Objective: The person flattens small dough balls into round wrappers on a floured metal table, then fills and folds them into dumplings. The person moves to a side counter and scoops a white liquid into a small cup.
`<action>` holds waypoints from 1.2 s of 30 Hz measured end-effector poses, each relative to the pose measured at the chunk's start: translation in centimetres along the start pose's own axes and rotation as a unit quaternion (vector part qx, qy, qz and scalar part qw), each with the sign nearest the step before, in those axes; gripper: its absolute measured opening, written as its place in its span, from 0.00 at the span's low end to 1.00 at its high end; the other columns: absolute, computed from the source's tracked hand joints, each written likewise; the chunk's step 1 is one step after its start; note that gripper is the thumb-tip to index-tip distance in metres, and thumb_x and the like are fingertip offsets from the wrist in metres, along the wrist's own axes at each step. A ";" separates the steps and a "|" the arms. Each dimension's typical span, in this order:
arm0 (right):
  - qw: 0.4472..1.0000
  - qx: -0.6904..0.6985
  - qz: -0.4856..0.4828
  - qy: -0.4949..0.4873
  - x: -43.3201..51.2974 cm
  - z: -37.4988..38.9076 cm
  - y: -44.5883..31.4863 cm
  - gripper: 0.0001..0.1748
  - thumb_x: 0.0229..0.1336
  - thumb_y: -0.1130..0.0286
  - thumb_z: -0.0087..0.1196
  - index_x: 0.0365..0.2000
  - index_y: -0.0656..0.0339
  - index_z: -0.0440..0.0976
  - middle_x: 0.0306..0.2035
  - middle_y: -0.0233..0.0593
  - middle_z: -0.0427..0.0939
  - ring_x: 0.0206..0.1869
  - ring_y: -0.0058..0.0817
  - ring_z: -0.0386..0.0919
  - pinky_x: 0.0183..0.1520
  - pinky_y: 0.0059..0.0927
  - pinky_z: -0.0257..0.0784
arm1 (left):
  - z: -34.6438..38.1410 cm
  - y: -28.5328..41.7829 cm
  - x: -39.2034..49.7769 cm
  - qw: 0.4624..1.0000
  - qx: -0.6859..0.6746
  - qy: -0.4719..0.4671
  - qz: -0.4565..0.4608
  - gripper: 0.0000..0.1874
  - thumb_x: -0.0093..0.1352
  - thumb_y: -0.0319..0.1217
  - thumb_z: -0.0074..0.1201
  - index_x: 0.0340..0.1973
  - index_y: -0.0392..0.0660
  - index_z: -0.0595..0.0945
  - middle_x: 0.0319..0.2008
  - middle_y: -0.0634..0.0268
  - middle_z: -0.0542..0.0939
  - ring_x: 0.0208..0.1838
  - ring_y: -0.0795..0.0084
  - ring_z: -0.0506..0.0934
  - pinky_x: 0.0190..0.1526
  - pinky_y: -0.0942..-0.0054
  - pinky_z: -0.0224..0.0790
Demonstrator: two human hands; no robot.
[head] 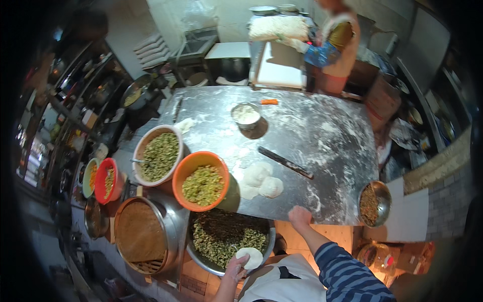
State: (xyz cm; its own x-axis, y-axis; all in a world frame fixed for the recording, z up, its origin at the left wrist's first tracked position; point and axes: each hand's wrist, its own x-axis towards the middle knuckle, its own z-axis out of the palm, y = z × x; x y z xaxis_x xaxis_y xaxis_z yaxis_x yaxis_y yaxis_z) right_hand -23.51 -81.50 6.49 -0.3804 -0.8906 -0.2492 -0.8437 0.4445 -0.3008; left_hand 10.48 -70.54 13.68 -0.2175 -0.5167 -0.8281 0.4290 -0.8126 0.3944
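My left hand (pixel 237 267) holds a round, flat dough wrapper (pixel 251 258) over the near rim of a large metal basin of chopped green filling (pixel 211 241). A darker, stringy mass covers part of that filling. My right hand (pixel 300 218) rests at the near edge of the floured metal table (pixel 339 151), its fingers curled; whether anything is inside them cannot be told. Beyond it lie several overlapping dough rounds (pixel 271 187) and a dark rolling pin (pixel 285 162). An orange bowl of yellow-green filling (pixel 200 181) stands at the table's near left edge.
A pale tub of green filling (pixel 160 154), a red bowl (pixel 108 181) and a round steamer (pixel 141 234) stand left. A metal bowl of flour (pixel 245 114) sits farther back. At the right edge is a bowl of brown filling (pixel 374 204). A co-worker (pixel 336 49) stands behind the table.
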 end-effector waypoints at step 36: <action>0.986 -0.116 -0.099 0.068 1.9 1.2 4.1 0.19 0.72 0.54 0.44 0.36 0.59 0.74 0.36 0.54 0.84 0.39 0.61 0.83 0.43 0.63 0.76 | 0.9 -4.3 1.8 0.985 -0.103 -0.115 0.081 0.21 0.76 0.32 0.64 0.62 0.39 0.81 0.55 0.59 0.87 0.55 0.66 0.87 0.57 0.63 0.84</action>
State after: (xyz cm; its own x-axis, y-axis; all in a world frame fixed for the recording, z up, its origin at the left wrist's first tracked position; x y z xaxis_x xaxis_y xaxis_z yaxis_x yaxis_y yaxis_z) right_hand -27.25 -81.29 3.69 -0.2343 -0.9691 -0.0767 -0.9643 0.2417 -0.1080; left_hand 7.45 -68.21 10.83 -0.3141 -0.7021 -0.6390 0.6385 -0.6544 0.4051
